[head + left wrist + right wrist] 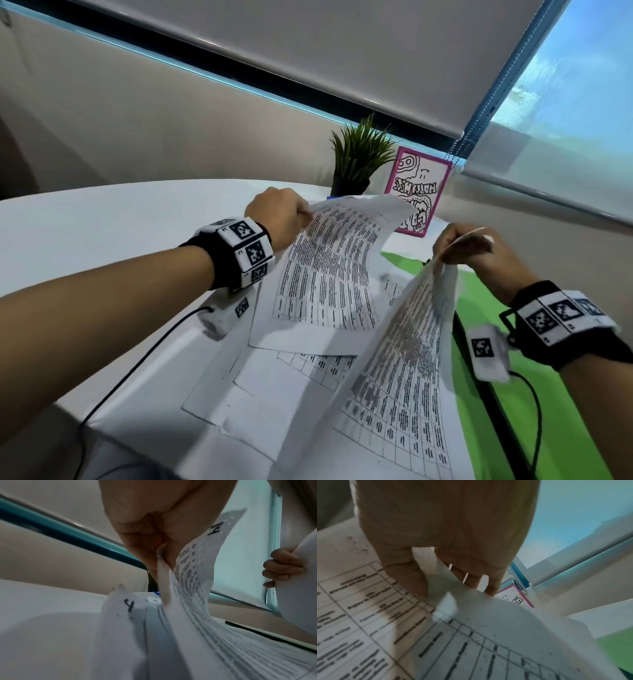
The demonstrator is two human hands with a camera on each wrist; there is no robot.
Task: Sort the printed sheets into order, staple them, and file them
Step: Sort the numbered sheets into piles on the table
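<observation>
My left hand (279,214) pinches the far corner of a printed table sheet (329,270) and holds it lifted over the table; the left wrist view shows that sheet (192,574) with a handwritten number at its top corner. My right hand (469,248) pinches the top edge of a second printed sheet (404,363), which hangs down steeply toward me; in the right wrist view the thumb (406,572) lies on its printed face (368,622). More printed sheets (274,387) lie overlapped on the white table (85,233) beneath both hands.
A green folder (486,342) with a black edge lies at the right under the papers. A small potted plant (356,161) and a pink-framed card (416,192) stand at the table's far edge. A roller blind with a bead chain hangs behind them.
</observation>
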